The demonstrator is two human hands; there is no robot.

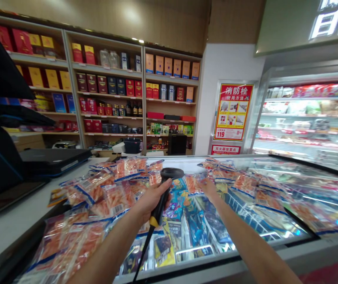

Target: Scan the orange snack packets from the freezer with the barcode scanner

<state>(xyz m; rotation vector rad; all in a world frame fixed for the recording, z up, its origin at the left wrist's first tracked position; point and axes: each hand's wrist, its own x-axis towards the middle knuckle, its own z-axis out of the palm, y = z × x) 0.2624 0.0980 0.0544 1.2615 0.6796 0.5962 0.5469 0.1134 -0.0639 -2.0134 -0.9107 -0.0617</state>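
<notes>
My left hand (153,199) is wrapped round the handle of a black barcode scanner (171,172), whose cord hangs down toward me. The scanner's head is near a small clear packet of orange-pink food (194,184). My right hand (209,189) pinches that packet at its right edge, above the freezer's glass top. Similar packets (117,199) are heaped to the left of my left hand. More of these packets (244,183) lie on the glass to the right of my right hand. What the food is, I cannot tell.
Under me is a chest freezer (198,272) with bagged goods showing through its glass. A counter (6,240) with dark checkout equipment (53,159) stands at left. Shelves of boxed goods (106,85) line the back wall, and a lit display fridge (311,122) is at right.
</notes>
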